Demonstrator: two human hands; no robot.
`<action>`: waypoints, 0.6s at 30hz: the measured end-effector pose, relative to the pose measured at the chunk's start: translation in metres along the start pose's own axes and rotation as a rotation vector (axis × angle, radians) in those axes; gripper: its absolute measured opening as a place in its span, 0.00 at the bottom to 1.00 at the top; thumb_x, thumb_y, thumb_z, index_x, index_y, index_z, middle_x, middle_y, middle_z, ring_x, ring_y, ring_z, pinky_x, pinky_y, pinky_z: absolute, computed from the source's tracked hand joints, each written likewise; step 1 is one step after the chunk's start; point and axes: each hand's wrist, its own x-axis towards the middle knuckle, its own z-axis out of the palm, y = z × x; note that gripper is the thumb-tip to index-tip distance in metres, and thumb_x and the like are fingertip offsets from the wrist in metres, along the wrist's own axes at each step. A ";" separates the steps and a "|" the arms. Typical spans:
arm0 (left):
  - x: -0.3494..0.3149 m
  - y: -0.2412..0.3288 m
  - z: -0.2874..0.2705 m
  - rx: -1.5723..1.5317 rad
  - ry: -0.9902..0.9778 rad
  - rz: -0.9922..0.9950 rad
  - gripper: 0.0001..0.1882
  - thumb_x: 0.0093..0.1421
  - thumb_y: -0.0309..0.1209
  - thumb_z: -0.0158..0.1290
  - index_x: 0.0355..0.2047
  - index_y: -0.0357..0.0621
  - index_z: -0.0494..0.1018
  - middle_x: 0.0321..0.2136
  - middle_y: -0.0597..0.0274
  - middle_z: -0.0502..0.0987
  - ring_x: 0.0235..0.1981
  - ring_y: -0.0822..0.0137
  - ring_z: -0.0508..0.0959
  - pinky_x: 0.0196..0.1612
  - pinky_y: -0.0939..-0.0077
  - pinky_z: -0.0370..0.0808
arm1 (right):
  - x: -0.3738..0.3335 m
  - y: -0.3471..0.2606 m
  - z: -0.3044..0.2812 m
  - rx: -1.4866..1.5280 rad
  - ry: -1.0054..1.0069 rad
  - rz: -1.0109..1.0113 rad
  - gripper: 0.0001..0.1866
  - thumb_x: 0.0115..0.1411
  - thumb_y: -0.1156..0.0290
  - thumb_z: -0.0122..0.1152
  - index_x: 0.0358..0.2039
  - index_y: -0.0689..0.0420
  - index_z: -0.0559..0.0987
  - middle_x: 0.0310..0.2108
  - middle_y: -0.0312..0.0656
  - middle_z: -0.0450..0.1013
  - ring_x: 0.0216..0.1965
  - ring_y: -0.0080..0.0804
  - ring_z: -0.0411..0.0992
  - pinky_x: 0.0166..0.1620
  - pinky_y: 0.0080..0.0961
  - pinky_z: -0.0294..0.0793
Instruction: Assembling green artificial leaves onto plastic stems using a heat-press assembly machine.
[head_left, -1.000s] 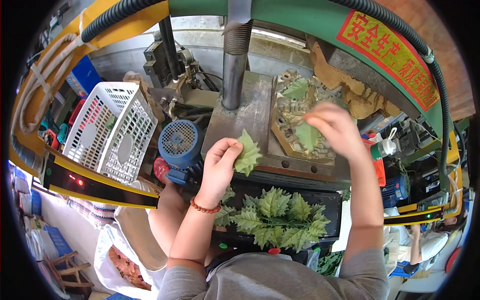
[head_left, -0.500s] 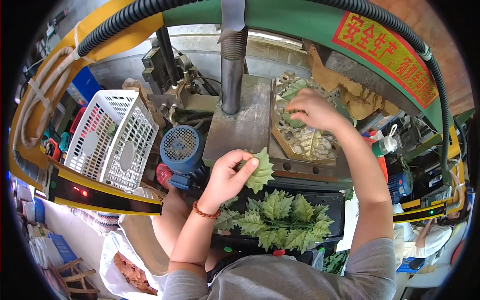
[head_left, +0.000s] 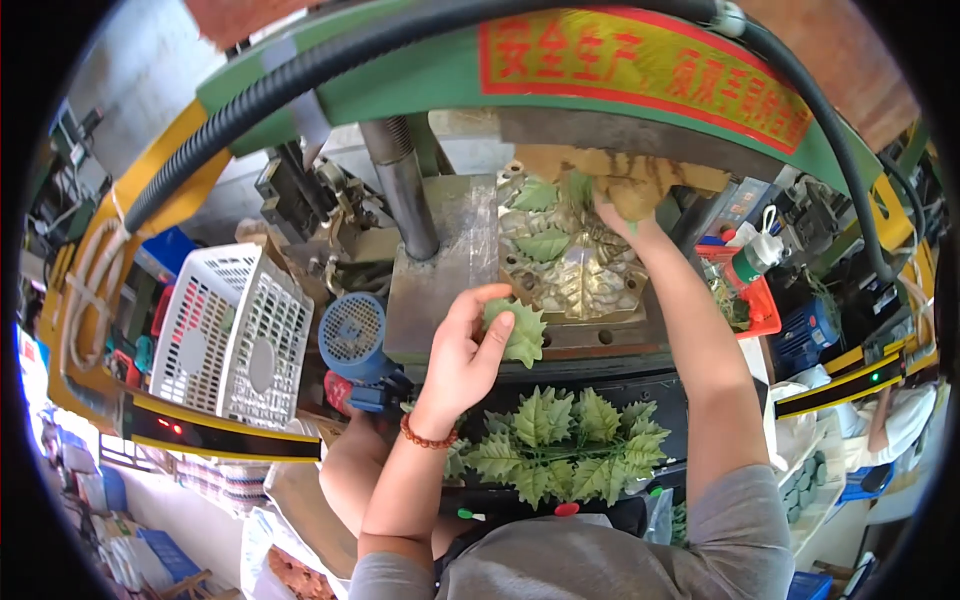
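Note:
My left hand (head_left: 470, 345) pinches a green artificial leaf (head_left: 524, 335) between thumb and fingers, in front of the press bed. Reaching across the brass leaf-shaped mould (head_left: 583, 285), my right hand (head_left: 620, 217) is at its far right part, under the brown-coated upper die (head_left: 640, 172). Its fingers are mostly hidden there, so their grip does not show. One leaf (head_left: 535, 195) lies on the far left of the mould and another leaf (head_left: 542, 245) lies nearer; a further leaf (head_left: 577, 190) is beside my right hand. The mould's front cavity is bare metal.
Leaf sprays (head_left: 560, 445) lie on the black shelf (head_left: 500, 385) close to me. A steel column (head_left: 405, 195) rises left of the mould. Further left are a blue motor (head_left: 352, 332) and a white basket (head_left: 235, 330); a red basket (head_left: 762, 305) stands at right.
My right hand has moved from above the mould's middle to its far right, under the upper die. My left hand still holds its leaf. The whole view has turned and shifted.

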 end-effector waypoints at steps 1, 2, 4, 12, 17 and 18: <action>-0.001 -0.001 0.003 -0.034 0.068 0.005 0.10 0.58 0.25 0.56 0.41 0.36 0.72 0.21 0.71 0.70 0.22 0.80 0.65 0.25 0.88 0.61 | 0.007 0.003 -0.008 0.638 -0.074 0.213 0.18 0.61 0.67 0.49 0.50 0.57 0.73 0.46 0.43 0.74 0.47 0.39 0.72 0.50 0.30 0.69; -0.005 -0.003 0.007 -0.066 0.135 0.008 0.11 0.58 0.25 0.57 0.41 0.36 0.72 0.21 0.71 0.70 0.22 0.81 0.65 0.25 0.88 0.61 | 0.012 0.009 -0.016 1.276 -0.149 0.428 0.17 0.61 0.67 0.50 0.49 0.57 0.74 0.46 0.43 0.74 0.47 0.39 0.72 0.50 0.30 0.69; -0.008 -0.008 0.012 -0.138 0.264 0.020 0.12 0.58 0.24 0.57 0.42 0.35 0.72 0.21 0.71 0.69 0.22 0.81 0.64 0.25 0.88 0.60 | 0.016 0.017 -0.024 2.538 -0.305 0.874 0.15 0.60 0.68 0.50 0.46 0.58 0.76 0.46 0.44 0.74 0.46 0.39 0.72 0.49 0.31 0.69; 0.001 -0.008 0.008 0.059 0.101 0.001 0.12 0.57 0.23 0.57 0.41 0.35 0.72 0.22 0.70 0.71 0.19 0.80 0.64 0.23 0.88 0.62 | -0.018 0.027 0.042 2.907 -0.143 0.326 0.17 0.54 0.62 0.57 0.39 0.61 0.76 0.37 0.48 0.75 0.34 0.41 0.73 0.36 0.33 0.71; -0.006 0.005 0.010 0.291 0.024 0.066 0.08 0.56 0.23 0.59 0.37 0.38 0.74 0.19 0.72 0.70 0.17 0.80 0.63 0.21 0.89 0.60 | -0.074 0.200 0.119 3.851 0.230 -0.345 0.09 0.49 0.70 0.64 0.29 0.60 0.77 0.25 0.40 0.72 0.24 0.34 0.66 0.29 0.27 0.67; -0.004 0.009 0.014 0.305 -0.008 0.121 0.07 0.56 0.24 0.59 0.35 0.38 0.75 0.19 0.72 0.70 0.17 0.80 0.63 0.21 0.89 0.60 | -0.081 0.204 0.123 3.762 0.362 -0.451 0.07 0.49 0.73 0.63 0.29 0.60 0.77 0.25 0.39 0.72 0.25 0.32 0.67 0.29 0.25 0.67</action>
